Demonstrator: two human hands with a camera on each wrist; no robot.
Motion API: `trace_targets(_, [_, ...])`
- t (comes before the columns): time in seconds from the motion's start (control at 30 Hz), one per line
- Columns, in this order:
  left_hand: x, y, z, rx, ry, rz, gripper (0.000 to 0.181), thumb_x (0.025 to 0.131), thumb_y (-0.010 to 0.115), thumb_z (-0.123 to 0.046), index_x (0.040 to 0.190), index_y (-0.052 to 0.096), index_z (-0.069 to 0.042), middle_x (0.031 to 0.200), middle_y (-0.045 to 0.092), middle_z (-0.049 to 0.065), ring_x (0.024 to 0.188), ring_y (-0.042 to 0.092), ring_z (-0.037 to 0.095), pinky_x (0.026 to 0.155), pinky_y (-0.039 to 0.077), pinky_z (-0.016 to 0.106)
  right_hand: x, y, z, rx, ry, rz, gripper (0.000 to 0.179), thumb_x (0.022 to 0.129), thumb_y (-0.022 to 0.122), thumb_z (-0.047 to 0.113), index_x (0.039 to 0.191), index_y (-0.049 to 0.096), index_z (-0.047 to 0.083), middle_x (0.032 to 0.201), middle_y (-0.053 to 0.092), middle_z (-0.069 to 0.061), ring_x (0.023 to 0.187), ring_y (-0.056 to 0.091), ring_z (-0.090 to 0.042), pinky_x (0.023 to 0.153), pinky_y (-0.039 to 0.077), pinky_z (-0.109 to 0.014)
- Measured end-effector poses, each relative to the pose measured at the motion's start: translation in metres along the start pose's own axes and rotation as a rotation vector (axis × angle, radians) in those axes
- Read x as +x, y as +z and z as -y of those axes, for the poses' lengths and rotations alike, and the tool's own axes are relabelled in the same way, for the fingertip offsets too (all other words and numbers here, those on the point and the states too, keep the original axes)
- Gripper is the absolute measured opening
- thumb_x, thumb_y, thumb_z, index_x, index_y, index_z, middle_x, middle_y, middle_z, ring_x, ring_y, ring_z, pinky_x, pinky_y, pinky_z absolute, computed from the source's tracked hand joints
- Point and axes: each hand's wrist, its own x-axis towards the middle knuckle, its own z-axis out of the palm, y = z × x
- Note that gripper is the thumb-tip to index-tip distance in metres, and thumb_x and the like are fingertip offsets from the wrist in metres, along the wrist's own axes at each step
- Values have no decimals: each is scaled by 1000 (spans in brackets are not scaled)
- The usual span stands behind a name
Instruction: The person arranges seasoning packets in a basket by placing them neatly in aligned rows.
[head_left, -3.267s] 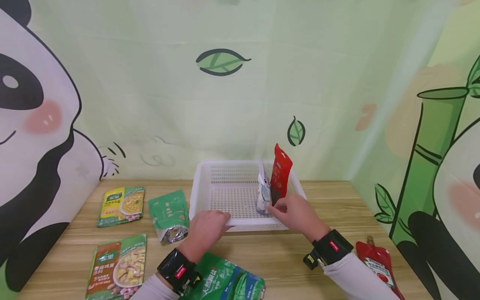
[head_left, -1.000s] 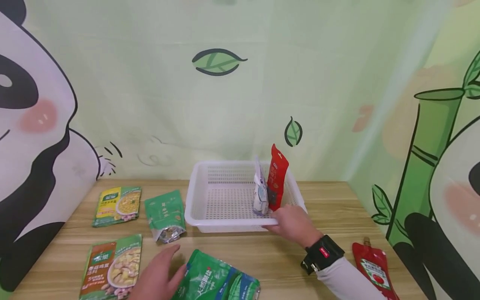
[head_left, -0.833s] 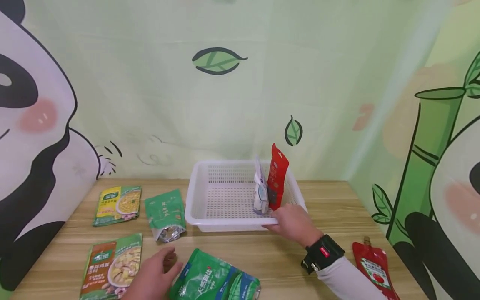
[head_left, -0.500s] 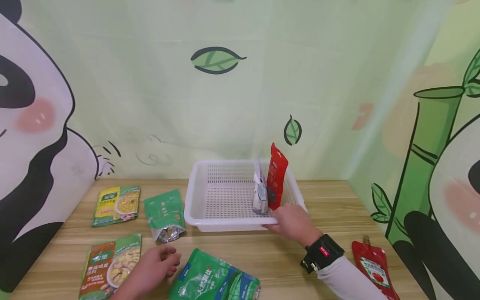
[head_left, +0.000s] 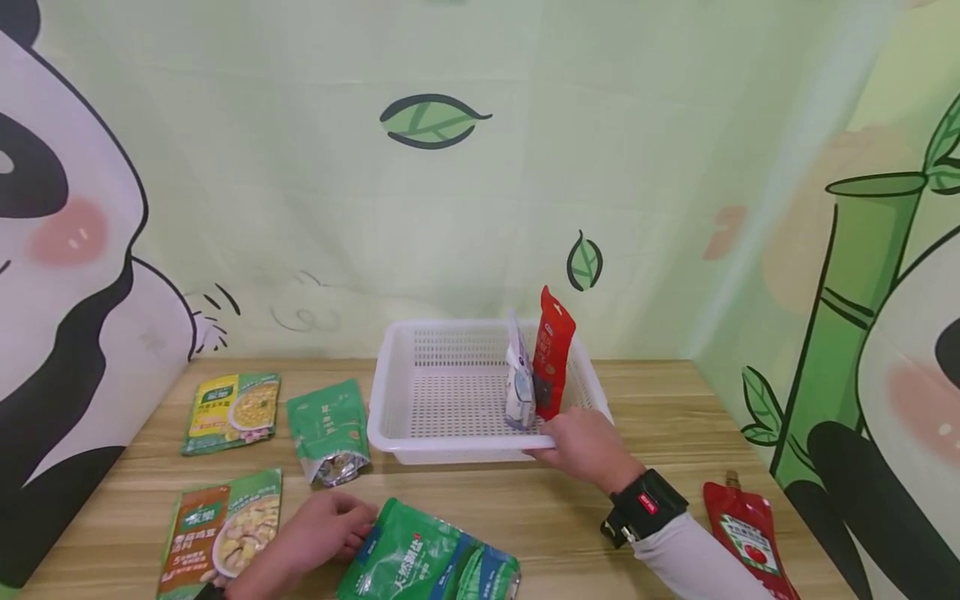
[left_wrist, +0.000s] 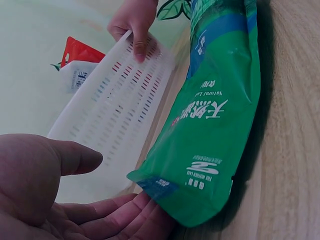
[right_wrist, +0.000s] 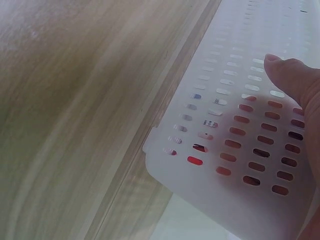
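Note:
My right hand (head_left: 588,450) grips the front rim of the white perforated plastic basket (head_left: 465,444), thumb against its outer wall in the right wrist view. Inside the basket's right part stand a red packet (head_left: 554,354) and a white packet (head_left: 519,387). At the left end of the green bag of lake salt (head_left: 420,554) is my left hand (head_left: 330,529). In the left wrist view its fingers (left_wrist: 115,215) lie right at the bag's corner, partly hidden behind it, while the thumb (left_wrist: 80,157) stands apart from the bag.
On the left lie a yellow-green soup packet (head_left: 231,412), a brown-green soup packet (head_left: 221,533) and a green pouch (head_left: 330,432) with a silvery bottom. A red spouted ketchup pouch (head_left: 748,537) lies at the right. A printed cloth (head_left: 480,208) hangs behind the wooden table (head_left: 645,400).
The left hand has left the basket's front rim and come down to the salt bag's left end. The right hand has moved from the white packet's base to grip the rim.

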Motion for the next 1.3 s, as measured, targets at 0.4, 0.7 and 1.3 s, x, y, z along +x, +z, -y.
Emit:
trace_targets(0.4, [0, 6, -4, 23, 4, -4, 31, 103, 58, -24, 107, 72, 3, 86, 68, 7, 77, 64, 16, 69, 58, 32, 0, 1, 0, 3, 12, 0, 35, 85, 80, 48, 102, 82, 17, 54, 53, 15, 50, 46, -4, 50, 35, -20])
trace_targets(0.7, [7, 8, -4, 43, -42, 45, 38, 103, 58, -30, 117, 71, 3, 94, 71, 5, 83, 65, 16, 74, 58, 32, -1, -1, 1, 11, 14, 0, 36, 85, 81, 48, 102, 82, 16, 54, 54, 15, 50, 46, -4, 49, 36, -20])
trace_targets(1.3, [11, 18, 1, -154, 51, 371, 34, 102, 60, -31, 114, 68, 0, 96, 75, 5, 82, 72, 14, 74, 60, 29, 0, 1, 1, -15, 25, -3, 36, 85, 80, 50, 99, 82, 17, 55, 55, 13, 52, 46, -5, 50, 35, -21])
